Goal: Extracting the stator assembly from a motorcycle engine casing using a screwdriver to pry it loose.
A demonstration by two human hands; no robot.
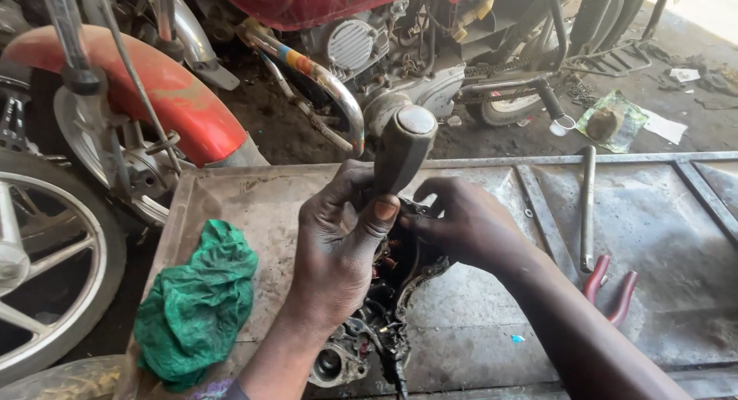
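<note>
My left hand (338, 246) grips a grey handlebar grip (401, 150) that points up and away, thumb pressed on its lower part. Below the grip hangs a black switch housing with red and dark wires (388, 277) and a small metal clamp part (334, 363) near the bottom edge. My right hand (461, 227) is at the housing's right side, fingertips pinched on its upper edge. Both hands hover above a dirty metal tray (477, 323).
A crumpled green rag (196, 304) lies on the tray's left. A long metal bar (587, 208) and red-handled pliers (611, 288) lie at the right. A red motorcycle with its engine (369, 54), red mudguard (177, 92) and spoked wheel (38, 262) stands behind and left.
</note>
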